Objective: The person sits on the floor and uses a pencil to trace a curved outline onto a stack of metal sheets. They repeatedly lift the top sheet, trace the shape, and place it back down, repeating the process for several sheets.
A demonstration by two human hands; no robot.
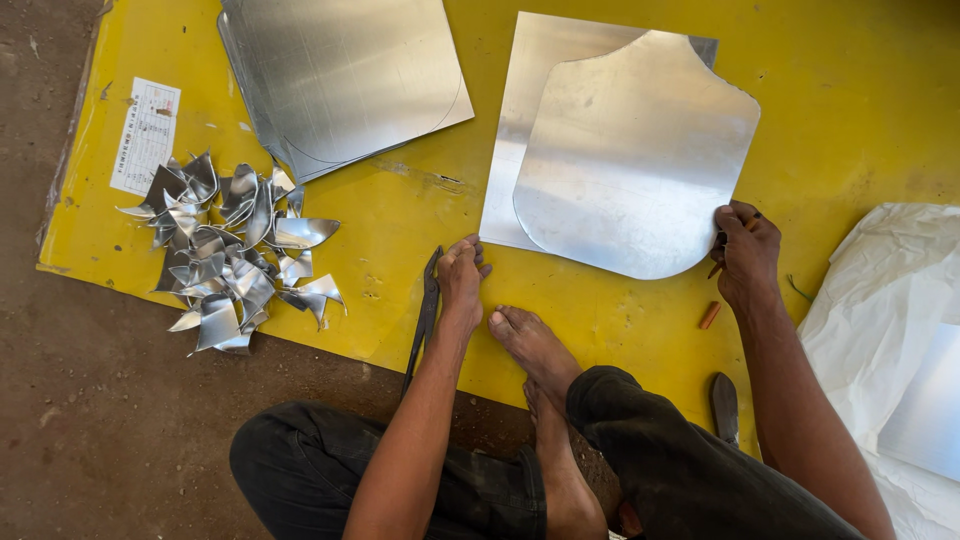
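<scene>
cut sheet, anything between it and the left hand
Nothing visible does. The left hand rests on the yellow board beside the shears, and only the corner of the square sheet under the cut sheet lies between. The right hand is at its edge.

A shaped plate [640, 150] lies on a square sheet [525, 120] near the board's [860, 90] far edge. Left of them sits a sheet stack [345, 80]; offcuts [230, 250] pile at the left edge. Snips [425, 320] cross the near edge.
</scene>
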